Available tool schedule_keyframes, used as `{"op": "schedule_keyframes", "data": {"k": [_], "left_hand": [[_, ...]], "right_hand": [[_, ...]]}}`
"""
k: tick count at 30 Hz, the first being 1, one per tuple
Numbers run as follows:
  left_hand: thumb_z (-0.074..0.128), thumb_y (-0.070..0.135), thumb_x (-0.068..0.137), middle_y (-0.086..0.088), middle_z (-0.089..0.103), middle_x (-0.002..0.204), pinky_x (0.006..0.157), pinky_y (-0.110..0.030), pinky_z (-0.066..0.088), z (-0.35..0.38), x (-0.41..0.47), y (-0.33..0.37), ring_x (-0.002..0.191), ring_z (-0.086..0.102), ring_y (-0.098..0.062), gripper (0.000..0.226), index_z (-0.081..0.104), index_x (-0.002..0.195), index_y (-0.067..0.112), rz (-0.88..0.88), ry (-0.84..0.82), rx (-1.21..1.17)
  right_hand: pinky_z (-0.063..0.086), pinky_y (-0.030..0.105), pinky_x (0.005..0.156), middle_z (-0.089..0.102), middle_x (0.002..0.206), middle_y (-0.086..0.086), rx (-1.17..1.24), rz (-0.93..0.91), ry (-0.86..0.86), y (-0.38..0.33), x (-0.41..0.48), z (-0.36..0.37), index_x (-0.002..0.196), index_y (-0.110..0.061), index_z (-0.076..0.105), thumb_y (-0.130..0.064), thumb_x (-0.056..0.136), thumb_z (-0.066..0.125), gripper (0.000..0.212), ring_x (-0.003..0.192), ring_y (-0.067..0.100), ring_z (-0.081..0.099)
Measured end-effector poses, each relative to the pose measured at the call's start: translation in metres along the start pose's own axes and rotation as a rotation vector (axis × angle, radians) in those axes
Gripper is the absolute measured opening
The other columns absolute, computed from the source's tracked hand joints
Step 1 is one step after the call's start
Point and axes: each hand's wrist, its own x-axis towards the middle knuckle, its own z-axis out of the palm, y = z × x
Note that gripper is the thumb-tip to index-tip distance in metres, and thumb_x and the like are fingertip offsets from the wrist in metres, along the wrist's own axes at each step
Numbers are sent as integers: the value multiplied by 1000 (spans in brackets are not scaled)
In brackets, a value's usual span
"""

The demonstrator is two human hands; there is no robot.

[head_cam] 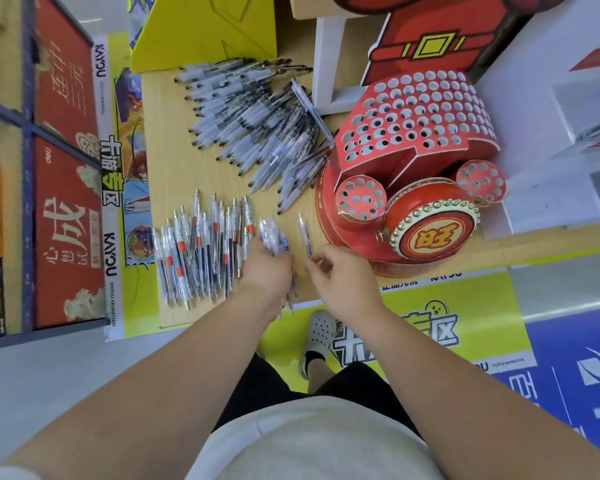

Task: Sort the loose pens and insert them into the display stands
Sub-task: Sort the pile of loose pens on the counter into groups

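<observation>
Pens (253,126) lie heaped at 12 o'clock on the desk (174,150); I note the left grip (267,268) curled round a bundle (274,237) and the right grip (343,275) pinching one pen (305,233), which I would square upright over a hole in the stand (371,161) at 1 o'clock.

The tabletop (174,168) has a pale wood-grain surface, smooth and matt. Along its near left edge lie clear pens (201,247) of glossy transparent plastic with shiny, metal-looking tips. The left hand (267,268) and right hand (347,275) hold more of the same. The white pens (250,126) piled farther back look like matt plastic with black tips. The display stand (413,133) is red printed cardboard, and its drum front (433,233) is glossier, with golden studs.
</observation>
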Motion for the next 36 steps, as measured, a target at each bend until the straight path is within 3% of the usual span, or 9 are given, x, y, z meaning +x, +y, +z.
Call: {"op": "schedule_keyframes", "data": {"k": [3, 6, 12, 15, 19, 23, 27, 32, 36], "left_hand": [[56, 4, 92, -13, 63, 78, 53, -34, 49, 8, 2, 7, 56, 56, -23, 48, 41, 136, 13, 19, 34, 45], [63, 7, 85, -11, 67, 87, 62, -39, 57, 18, 7, 16, 68, 65, -24, 54, 45, 136, 12, 25, 70, 47], [82, 24, 72, 1, 62, 87, 76, -44, 61, 28, 3, 24, 77, 66, -22, 62, 50, 125, 14, 28, 149, 61], [84, 25, 74, 3, 63, 96, 82, -40, 60, 27, 1, 21, 86, 67, -22, 70, 50, 135, 14, 55, 158, 77], [83, 25, 79, -5, 67, 108, 91, -42, 56, 19, 1, 15, 100, 67, -27, 68, 52, 139, 12, 117, 211, 144], [81, 25, 83, -2, 67, 105, 89, -39, 56, 12, 2, 14, 97, 66, -23, 62, 55, 138, 12, 147, 194, 175], [74, 23, 89, 6, 64, 90, 87, -36, 56, 4, 2, 8, 88, 66, -20, 39, 66, 125, 11, 187, 169, 202], [72, 25, 91, 9, 66, 83, 74, -22, 47, -3, 5, 2, 79, 63, -11, 21, 76, 108, 15, 242, 175, 286], [72, 26, 90, 11, 65, 82, 79, -25, 49, -4, 7, 5, 84, 64, -15, 22, 76, 108, 14, 291, 145, 314]], "right_hand": [[50, 35, 79, 59, 101, -2, -60, -22, -5, 8, 1, 1, 117, -22, 70, -30, 96, 61, 25, 90, 17, 61], [50, 38, 85, 58, 108, -1, -38, -27, -53, 12, -1, 4, 127, -24, 66, -36, 95, 61, 34, 99, 19, 60], [51, 40, 84, 58, 102, -3, 16, -38, -29, 15, -4, 2, 118, -25, 64, -44, 88, 66, 36, 96, 17, 59], [52, 40, 83, 61, 107, -3, -5, -33, -19, 15, -1, 2, 123, -25, 62, -43, 89, 65, 38, 99, 19, 60], [53, 39, 82, 61, 113, -3, -47, -27, -20, 12, 1, 2, 127, -30, 61, -42, 89, 65, 40, 103, 21, 61], [53, 38, 79, 58, 113, -4, -104, -17, -15, 11, 1, 5, 129, -29, 58, -48, 88, 66, 46, 99, 21, 61], [54, 38, 79, 53, 120, -6, -214, -15, -33, 9, 0, 8, 139, -31, 50, -51, 85, 68, 60, 102, 22, 62], [51, 38, 75, 49, 134, -1, -433, -23, -38, 6, 3, 5, 150, -24, 37, -39, 96, 57, 59, 108, 27, 62], [48, 36, 72, 49, 136, 0, -511, -34, -57, 3, 4, 2, 152, -21, 32, -35, 101, 50, 57, 109, 27, 62]]}}
